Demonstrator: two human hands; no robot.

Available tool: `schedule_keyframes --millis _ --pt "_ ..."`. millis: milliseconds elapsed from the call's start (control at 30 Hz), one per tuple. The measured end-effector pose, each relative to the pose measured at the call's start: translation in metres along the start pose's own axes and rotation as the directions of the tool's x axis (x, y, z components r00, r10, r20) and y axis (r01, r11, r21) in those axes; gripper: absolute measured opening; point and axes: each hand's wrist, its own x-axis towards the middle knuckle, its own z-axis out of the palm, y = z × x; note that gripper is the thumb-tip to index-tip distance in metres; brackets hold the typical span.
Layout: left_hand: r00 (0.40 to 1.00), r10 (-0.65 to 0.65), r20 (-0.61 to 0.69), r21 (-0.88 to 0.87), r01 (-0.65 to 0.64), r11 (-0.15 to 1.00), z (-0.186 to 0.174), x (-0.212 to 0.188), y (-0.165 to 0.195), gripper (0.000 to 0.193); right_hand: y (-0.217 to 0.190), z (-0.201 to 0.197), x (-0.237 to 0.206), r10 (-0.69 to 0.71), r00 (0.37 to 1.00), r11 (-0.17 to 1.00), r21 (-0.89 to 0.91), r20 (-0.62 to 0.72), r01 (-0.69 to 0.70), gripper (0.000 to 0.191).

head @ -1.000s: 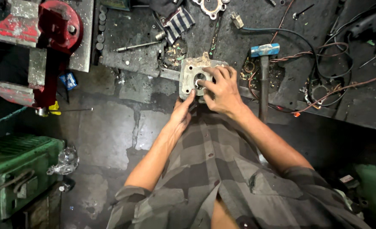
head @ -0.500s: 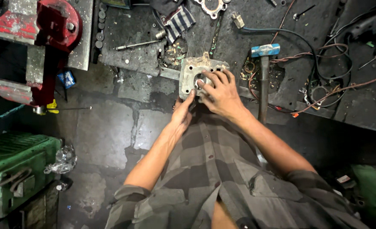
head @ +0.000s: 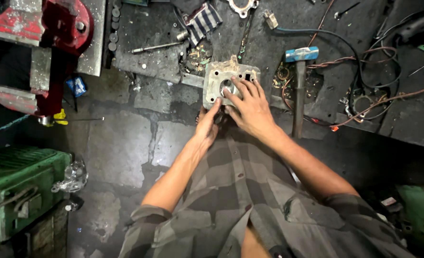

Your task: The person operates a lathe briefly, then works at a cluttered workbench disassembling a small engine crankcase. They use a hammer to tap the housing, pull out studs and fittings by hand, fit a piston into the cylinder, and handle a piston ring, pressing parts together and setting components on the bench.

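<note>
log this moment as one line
left hand: holds grey metal engine cylinder block edge | right hand: fingers on top | blue-headed hammer: beside

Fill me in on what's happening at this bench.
A person in a grey checked shirt leans over a grimy workbench, working on a pale metal engine cylinder block at its front edge. The right hand lies flat on top of the block, fingers at its round bore. The left hand grips the block's lower left edge. A blue-headed hammer lies to the right among loose wires, and a red vise sits at far left.
</note>
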Motion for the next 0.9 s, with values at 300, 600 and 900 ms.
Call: schedule_keyframes --millis 300,600,900 --pt "0.996 -0.091 -0.006 -0.077 0.09 0.993 -0.001 -0.001 0.002 0.065 -0.009 0.014 -0.002 -0.013 0.997 0.987 -0.159 -0.071 0.001 0.053" --pt "0.993 0.086 0.085 -0.166 -0.072 0.984 0.0 0.009 -0.004 0.068 0.004 -0.001 0.003 -0.023 0.996 1.0 0.013 0.09 0.021 0.058" --pt "0.996 0.079 0.049 -0.06 -0.076 0.995 -0.003 0.01 0.003 0.069 -0.004 0.008 0.007 -0.017 0.997 0.998 -0.057 -0.072 0.013 0.036"
